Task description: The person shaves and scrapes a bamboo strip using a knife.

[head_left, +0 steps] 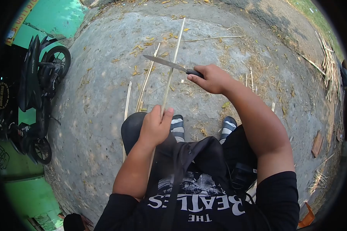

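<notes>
My left hand (158, 124) is closed round a long pale bamboo strip (174, 61) near my left knee. The strip slants away from me over the concrete, and its lower end passes beneath my left forearm. In my right hand (213, 79) is the black handle of a knife (164, 62), fist closed. Its long grey blade points left and crosses the strip well beyond my left hand. Whether the edge bites into the strip I cannot tell. Two more bamboo strips, a longer one (148, 75) and a shorter one (128, 99), lie to the left of the held strip.
A motorcycle (42, 73) stands at the left by a green wall (52, 19). A heap of thin bamboo sticks (329, 63) lies at the far right. Dry leaves and shavings litter the concrete (96, 96). A brick-like piece (317, 143) is at the right.
</notes>
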